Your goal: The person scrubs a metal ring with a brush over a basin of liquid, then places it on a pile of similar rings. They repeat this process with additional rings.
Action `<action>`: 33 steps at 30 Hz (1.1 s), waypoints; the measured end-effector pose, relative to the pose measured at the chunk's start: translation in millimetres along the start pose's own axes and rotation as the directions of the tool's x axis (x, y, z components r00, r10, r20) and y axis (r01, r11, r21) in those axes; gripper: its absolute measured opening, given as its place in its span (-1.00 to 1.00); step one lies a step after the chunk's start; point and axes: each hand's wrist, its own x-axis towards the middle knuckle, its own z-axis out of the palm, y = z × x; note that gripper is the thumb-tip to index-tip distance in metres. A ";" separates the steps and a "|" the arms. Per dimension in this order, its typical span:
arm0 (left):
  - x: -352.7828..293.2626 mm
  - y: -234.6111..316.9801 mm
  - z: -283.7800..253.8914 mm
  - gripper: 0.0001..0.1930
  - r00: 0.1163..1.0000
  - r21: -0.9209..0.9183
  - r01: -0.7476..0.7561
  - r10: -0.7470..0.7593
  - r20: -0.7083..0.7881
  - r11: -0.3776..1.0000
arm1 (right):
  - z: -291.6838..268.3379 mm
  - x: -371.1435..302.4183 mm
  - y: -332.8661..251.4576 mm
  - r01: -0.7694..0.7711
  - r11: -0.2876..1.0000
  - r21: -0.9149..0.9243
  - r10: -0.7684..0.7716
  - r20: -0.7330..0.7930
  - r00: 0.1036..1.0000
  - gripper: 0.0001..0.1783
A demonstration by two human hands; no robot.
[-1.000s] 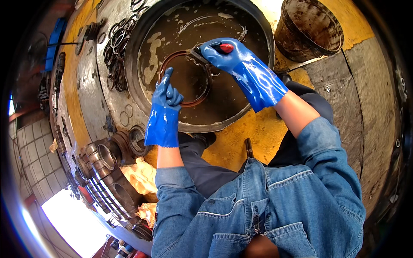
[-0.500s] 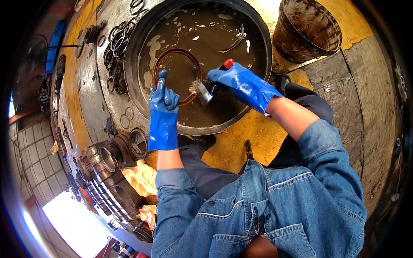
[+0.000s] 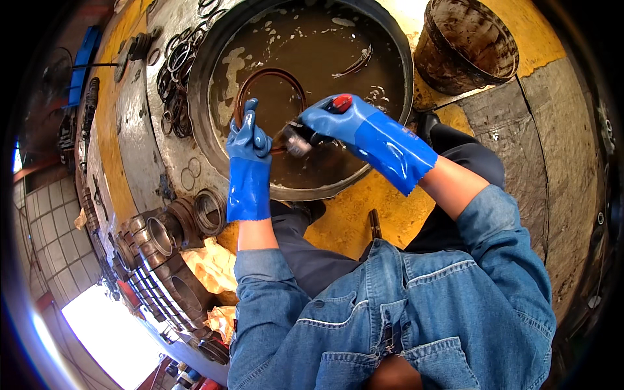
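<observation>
Both hands wear blue rubber gloves and work over a wide round tub [image 3: 201, 107] of murky brown liquid. My left hand [image 3: 248, 138] is closed on the lower left of a reddish-brown ring [image 3: 281, 71], held up above the liquid. In my right hand [image 3: 331, 118] is a paintbrush [image 3: 299, 142] with a dark and red handle, its bristle end blurred by motion. The brush head meets the ring's lower edge close to my left fingers. Another thin curved piece [image 3: 359, 62] shows in the liquid toward the far right of the tub.
A dirt-stained bucket [image 3: 448, 65] stands right of the tub. Left of it, many dark rings [image 3: 177, 84] lie heaped on a metal sheet. Metal cylinders and collars [image 3: 162, 237] sit nearer on the left, beside crumpled orange-tan paper [image 3: 213, 265]. Brown sheeting [image 3: 520, 143] covers the floor at right.
The brush has moved slightly left and down along the ring toward my left fingers. My right wrist has turned and lowered a little. The left hand still grips the ring.
</observation>
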 end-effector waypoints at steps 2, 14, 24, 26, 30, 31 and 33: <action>-1.2 -0.8 1.1 -0.68 1.000 -0.012 0.008 -0.008 0.021 1.000 | 9.2 0.4 -2.2 -0.059 0.998 0.038 0.057 0.054 0.997 -0.58; -7.2 7.3 4.2 -0.63 0.980 0.110 0.189 -0.195 0.044 0.976 | -18.8 43.8 18.4 0.599 0.256 -0.759 -0.795 0.187 0.577 -0.61; 1.6 1.7 -25.4 -0.51 0.940 -0.080 0.123 -0.090 0.329 0.989 | -45.0 42.9 15.4 0.342 0.816 -0.466 -0.358 0.057 0.932 -0.76; 2.6 2.9 -25.1 -0.51 0.938 -0.124 0.104 -0.056 0.342 0.987 | -43.4 38.8 12.7 0.161 0.925 -0.344 -0.148 0.066 0.987 -0.75; 5.6 3.2 -23.6 -0.59 0.956 -0.117 0.076 -0.039 0.290 0.990 | -24.7 19.9 7.8 -0.076 0.961 -0.265 0.099 0.074 0.992 -0.66; 6.0 3.8 -22.6 -0.63 0.959 -0.119 0.075 -0.039 0.280 0.990 | -19.1 15.9 3.5 -0.126 0.960 -0.251 0.153 0.091 0.984 -0.64; 3.0 2.1 -20.8 -0.65 0.984 -0.058 0.048 -0.037 0.176 0.997 | -13.0 8.4 -5.1 -0.116 0.960 -0.254 0.161 0.162 0.974 -0.60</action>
